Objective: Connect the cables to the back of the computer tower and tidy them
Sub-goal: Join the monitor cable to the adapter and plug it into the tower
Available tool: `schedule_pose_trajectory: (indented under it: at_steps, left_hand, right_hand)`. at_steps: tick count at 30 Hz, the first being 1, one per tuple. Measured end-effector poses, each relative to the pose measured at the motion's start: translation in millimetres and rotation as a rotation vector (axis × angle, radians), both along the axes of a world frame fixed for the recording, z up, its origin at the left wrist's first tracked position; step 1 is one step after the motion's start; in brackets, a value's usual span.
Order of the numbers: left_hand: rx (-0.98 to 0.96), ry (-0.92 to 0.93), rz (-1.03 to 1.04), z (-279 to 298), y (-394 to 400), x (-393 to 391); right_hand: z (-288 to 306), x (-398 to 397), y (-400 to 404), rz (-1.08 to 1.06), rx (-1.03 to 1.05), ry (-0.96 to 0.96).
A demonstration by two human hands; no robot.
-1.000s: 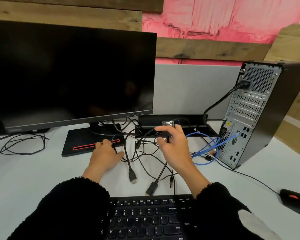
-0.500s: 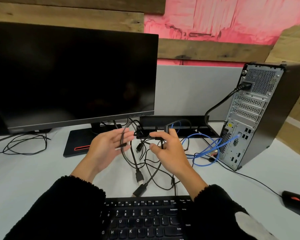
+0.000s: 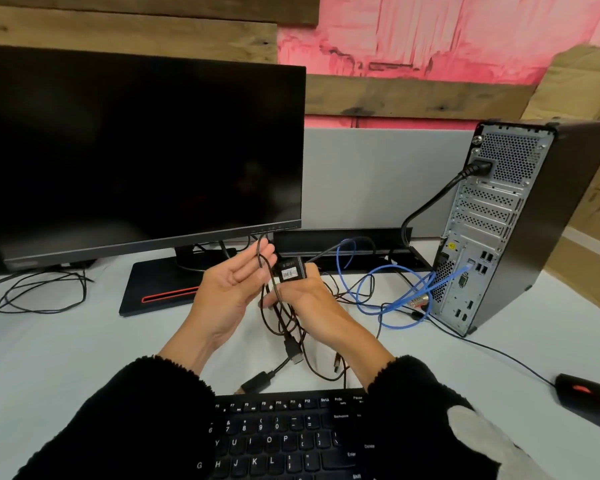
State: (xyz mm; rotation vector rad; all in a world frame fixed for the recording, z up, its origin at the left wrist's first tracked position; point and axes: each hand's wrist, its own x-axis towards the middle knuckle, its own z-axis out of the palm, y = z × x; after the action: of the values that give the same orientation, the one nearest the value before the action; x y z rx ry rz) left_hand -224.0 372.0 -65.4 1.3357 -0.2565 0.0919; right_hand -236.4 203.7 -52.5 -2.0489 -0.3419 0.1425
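Two hands up over the middle of the white desk [image 3: 49, 358], just past the keyboard [image 3: 284, 438] at the near edge; left hand [image 3: 229, 289] held flat and wide, palm up, thin black cables [image 3: 281, 317] draped over its fingers, likely so the loops stay apart and can be sorted; right hand [image 3: 305, 299] pinching a small black box with a white label [image 3: 290, 270], lifted up high, maybe to read it or find its end; loose plugs [image 3: 293, 351] dangling down toward the desk, not yet in any hole.

Computer tower [image 3: 492, 220] standing at the far right side of the desk, back turned this way so the holes are easy to reach; thick black power cable [image 3: 430, 206] already in near the top; blue cable [image 3: 395, 292] already in lower down, its slack in messy loops beside the tower; so some plugging done, tidying still to do.

Monitor [image 3: 136, 150] along the far left; mouse [image 3: 589, 393] near the right edge.
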Motion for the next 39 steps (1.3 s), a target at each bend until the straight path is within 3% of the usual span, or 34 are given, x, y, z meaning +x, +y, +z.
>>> schedule_pose_trajectory:
  at_steps: [6,11,13,20,26,30,33,39]
  left_hand:
    - [0.293,-0.082,0.167,-1,4,2]
    - [0.830,-0.094,-0.173,-15,9,2]
    - [0.942,-0.128,-0.149,-18,6,1]
    - [0.826,-0.319,0.287,-17,17,11]
    - [0.539,-0.232,0.267,-22,39,20]
    - [0.361,-0.198,0.372,-14,38,18]
    - [0.435,-0.235,0.324,-14,33,16]
    - [0.860,-0.457,0.320,-19,12,17]
  right_hand:
    - [12,-7,-10,0.004,0.182,0.069]
    - [16,4,-15,-0.145,0.250,-0.034]
    - [16,7,-19,-0.256,0.302,-0.052]
    - [18,10,-42,-0.545,0.657,-0.013]
    - [16,13,-52,-0.670,0.440,-0.156]
    - [18,15,-55,-0.800,0.395,-0.206]
    - [18,14,-55,-0.650,0.403,-0.202]
    - [23,7,-38,-0.185,0.352,-0.282]
